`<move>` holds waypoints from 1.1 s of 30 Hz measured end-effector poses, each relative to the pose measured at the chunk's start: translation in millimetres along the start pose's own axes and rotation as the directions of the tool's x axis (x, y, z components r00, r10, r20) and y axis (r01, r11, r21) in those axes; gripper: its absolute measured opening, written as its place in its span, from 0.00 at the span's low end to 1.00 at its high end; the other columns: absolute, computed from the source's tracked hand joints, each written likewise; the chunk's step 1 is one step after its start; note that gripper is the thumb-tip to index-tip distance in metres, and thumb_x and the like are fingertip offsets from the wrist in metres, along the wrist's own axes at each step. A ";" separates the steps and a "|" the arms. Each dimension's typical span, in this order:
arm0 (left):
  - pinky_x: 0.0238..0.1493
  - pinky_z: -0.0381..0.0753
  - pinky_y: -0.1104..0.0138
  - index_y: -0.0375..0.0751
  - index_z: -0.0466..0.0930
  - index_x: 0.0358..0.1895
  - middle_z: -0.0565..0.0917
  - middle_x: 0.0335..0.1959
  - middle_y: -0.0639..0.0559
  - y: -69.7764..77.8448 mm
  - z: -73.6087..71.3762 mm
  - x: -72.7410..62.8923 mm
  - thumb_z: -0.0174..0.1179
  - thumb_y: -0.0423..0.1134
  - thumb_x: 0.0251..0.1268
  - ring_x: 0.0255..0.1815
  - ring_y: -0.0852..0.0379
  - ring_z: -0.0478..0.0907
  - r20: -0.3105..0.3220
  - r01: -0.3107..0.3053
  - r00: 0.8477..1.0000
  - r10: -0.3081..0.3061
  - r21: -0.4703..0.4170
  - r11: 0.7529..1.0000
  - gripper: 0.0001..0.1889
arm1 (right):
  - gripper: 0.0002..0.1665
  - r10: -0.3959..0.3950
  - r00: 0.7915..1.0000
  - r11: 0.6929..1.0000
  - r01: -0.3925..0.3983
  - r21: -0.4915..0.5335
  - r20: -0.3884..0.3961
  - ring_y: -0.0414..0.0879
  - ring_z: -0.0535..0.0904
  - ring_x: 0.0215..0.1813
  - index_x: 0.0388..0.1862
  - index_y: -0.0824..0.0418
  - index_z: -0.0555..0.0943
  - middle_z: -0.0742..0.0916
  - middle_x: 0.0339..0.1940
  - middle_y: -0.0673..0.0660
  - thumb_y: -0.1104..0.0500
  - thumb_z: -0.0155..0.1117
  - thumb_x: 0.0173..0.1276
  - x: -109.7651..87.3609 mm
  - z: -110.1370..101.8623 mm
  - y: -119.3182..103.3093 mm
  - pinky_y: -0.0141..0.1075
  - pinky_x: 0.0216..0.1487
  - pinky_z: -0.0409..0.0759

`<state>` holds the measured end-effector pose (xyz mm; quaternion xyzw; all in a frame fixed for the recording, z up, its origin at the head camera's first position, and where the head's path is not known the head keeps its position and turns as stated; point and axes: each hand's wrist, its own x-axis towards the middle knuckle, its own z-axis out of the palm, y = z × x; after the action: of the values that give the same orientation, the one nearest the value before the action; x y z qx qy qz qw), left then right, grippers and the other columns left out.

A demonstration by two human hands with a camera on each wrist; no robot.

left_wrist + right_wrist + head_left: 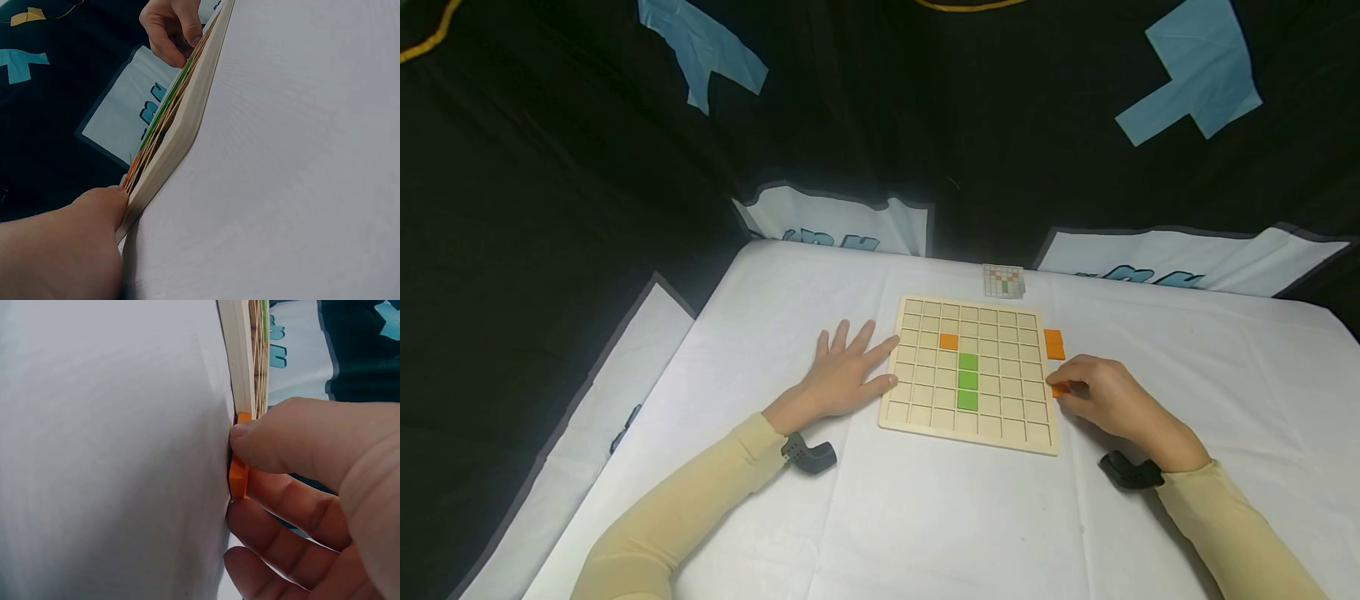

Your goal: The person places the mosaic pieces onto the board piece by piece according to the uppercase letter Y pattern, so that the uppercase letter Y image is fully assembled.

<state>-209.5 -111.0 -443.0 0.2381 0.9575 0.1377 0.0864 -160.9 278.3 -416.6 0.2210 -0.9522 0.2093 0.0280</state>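
A wooden grid board (1009,388) lies on the white table, with one orange tile (949,342) and a column of green tiles (967,381) in its cells. My left hand (844,372) rests flat, fingers spread, its index fingertip and thumb touching the board's left edge. Beside the right edge, my right hand (1108,398) pinches a loose orange square tile (237,480) low at the table. The right wrist view has the thumb on this tile's near side and fingers behind it. Fingers partly cover the tile in the head view.
More orange tiles (1054,344) lie beside the board's upper right edge. Behind the board is a small pattern card (1003,282) showing a coloured grid. A black curtain (880,108) with blue patches hangs beyond the table (925,517).
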 end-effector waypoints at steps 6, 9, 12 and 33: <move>0.77 0.34 0.29 0.59 0.53 0.83 0.46 0.85 0.38 0.6 -1.6 -0.1 0.43 0.65 0.76 0.83 0.25 0.34 0.004 0.001 1.000 -0.001 -0.003 1.000 0.36 | 0.15 0.030 1.000 1.000 -0.030 -0.004 0.009 0.46 0.80 0.39 0.44 0.67 0.89 0.90 0.41 0.59 0.72 0.73 0.56 0.5 -1.0 -1.4 0.42 0.43 0.83; 0.77 0.34 0.29 0.59 0.53 0.83 0.46 0.85 0.38 0.5 -2.8 -0.4 0.43 0.64 0.76 0.83 0.25 0.34 0.002 0.002 1.000 -0.002 -0.003 1.000 0.36 | 0.15 0.039 0.999 0.999 -0.039 -0.006 0.011 0.46 0.80 0.39 0.45 0.67 0.89 0.90 0.41 0.59 0.72 0.74 0.57 1.6 -1.8 -2.1 0.42 0.42 0.82; 0.77 0.33 0.29 0.59 0.53 0.83 0.46 0.85 0.38 -0.3 -3.8 -0.7 0.44 0.64 0.76 0.83 0.24 0.34 -0.001 0.003 1.000 -0.003 -0.007 1.000 0.36 | 0.15 0.031 0.999 0.999 -0.031 -0.009 0.006 0.46 0.79 0.38 0.45 0.67 0.89 0.90 0.41 0.59 0.71 0.75 0.56 3.0 -2.7 -2.6 0.42 0.41 0.82; 0.77 0.34 0.28 0.59 0.53 0.83 0.46 0.85 0.37 0.8 -1.2 0.4 0.44 0.65 0.76 0.83 0.24 0.34 0.002 0.000 1.000 0.000 -0.012 1.000 0.36 | 0.13 -0.024 0.999 0.999 0.023 -0.024 -0.029 0.47 0.79 0.36 0.43 0.68 0.89 0.89 0.35 0.57 0.71 0.74 0.57 15.0 -11.9 -9.1 0.39 0.38 0.80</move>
<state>-209.7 -110.4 -441.7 0.2378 0.9566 0.1434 0.0888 -170.9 269.6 -400.1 0.2286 -0.9514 0.2009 0.0472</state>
